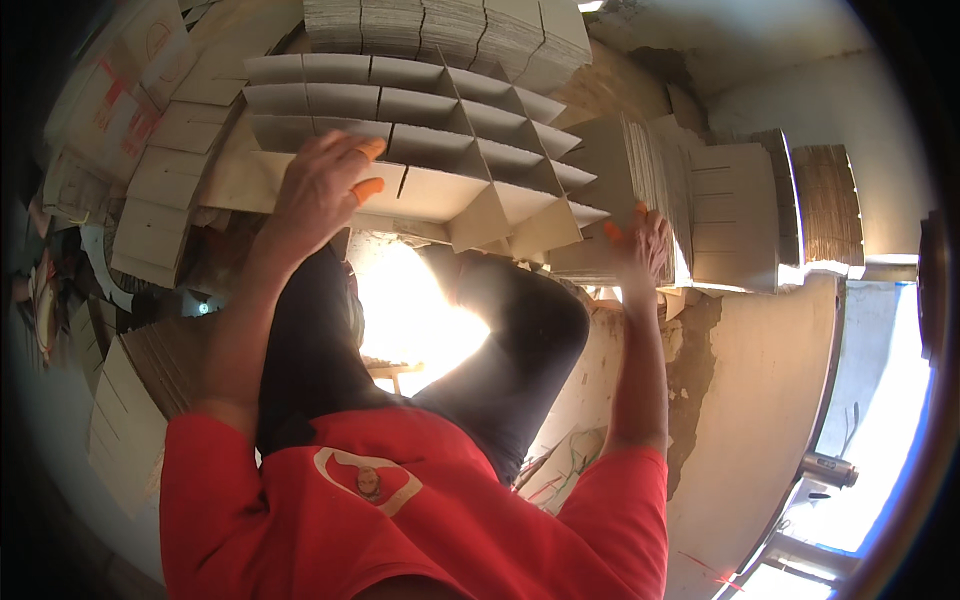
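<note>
A cardboard divider grid (425, 140) of slotted, crossing strips lies in front of me, its cells standing upright. My left hand (325, 185) is over the grid's near left part, orange covers on its thumb and a finger. Those two are apart, with nothing visible between them; whether they touch a strip is unclear. My right hand (645, 245), also with orange covers, is at the near edge of a stack of cardboard sheets (600, 160) right of the grid. Blur hides whether it grips a sheet.
More slotted cardboard stacks stand behind the grid (450, 35), at the right (735, 215) and at the left (160, 200). A brown bundle of cardboard (828, 205) stands farther right. Below my left arm lies another stack (160, 370). Bright light glares between my knees.
</note>
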Tool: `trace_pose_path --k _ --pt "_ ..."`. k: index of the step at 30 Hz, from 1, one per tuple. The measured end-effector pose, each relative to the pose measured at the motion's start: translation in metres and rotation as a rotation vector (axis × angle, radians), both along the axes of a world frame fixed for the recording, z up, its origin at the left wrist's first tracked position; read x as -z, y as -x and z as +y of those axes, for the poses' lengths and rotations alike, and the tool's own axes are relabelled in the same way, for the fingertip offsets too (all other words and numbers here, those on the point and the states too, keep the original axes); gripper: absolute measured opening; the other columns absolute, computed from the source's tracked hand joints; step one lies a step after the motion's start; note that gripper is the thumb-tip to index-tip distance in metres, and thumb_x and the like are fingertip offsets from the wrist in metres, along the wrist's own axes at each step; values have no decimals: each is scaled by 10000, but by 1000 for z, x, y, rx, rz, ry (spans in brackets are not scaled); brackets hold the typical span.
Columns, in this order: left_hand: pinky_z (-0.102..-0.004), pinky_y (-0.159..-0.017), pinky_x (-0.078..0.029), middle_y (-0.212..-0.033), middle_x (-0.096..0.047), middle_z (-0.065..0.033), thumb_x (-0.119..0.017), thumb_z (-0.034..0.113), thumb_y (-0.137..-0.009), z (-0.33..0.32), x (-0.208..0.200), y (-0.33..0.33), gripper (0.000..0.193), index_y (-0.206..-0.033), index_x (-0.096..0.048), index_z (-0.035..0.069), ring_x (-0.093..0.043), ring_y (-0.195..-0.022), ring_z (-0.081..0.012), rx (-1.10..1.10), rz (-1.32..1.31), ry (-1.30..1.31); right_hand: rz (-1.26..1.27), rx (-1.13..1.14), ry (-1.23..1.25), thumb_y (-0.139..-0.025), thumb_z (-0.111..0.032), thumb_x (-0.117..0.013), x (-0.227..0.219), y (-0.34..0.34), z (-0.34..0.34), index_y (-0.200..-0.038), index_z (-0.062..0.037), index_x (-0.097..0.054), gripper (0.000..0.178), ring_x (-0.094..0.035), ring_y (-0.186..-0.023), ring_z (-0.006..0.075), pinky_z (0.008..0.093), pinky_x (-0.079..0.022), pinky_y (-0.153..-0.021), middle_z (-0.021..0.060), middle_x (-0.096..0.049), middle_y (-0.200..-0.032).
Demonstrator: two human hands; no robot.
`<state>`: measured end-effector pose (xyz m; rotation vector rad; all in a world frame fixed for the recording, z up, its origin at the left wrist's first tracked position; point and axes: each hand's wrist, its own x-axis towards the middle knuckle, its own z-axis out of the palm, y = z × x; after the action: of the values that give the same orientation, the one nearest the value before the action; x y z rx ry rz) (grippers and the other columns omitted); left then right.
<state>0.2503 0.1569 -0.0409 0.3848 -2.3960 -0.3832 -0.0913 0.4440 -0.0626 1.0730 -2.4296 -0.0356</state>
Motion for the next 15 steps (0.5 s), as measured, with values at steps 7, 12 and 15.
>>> trace_pose_path --k 7,12,15 --pt "-366 -801 -504 -1012 -666 -101 -764 107 -705 -8 -1 -18 361 -1030 -649 0 -597 -957 -262 -78 -8 -49 -394 211 341 -795 -238 -684 -37 4 -15 -970 -43 -597 276 -624 -854 400 465 -476 -735 208 -658 -906" --pt "-354 -842 -476 -1007 -667 -112 -759 104 -707 -12 3 -18 359 -1033 -654 -5 -592 -961 -260 -44 0 -34 -219 146 508 -855 -209 -632 -51 -4 -9 -988 -61 -602 201 -618 -819 403 439 -480 -749 228 -646 -805" --pt "-349 -834 -460 -954 -674 -102 -752 113 -707 -15 6 -16 321 -990 -658 -8 -596 -911 -249 -11 11 -7 -261 -3 826 -884 -201 -633 -102 -31 -26 -1022 -23 -608 227 -604 -828 245 353 -493 -770 123 -634 -922"
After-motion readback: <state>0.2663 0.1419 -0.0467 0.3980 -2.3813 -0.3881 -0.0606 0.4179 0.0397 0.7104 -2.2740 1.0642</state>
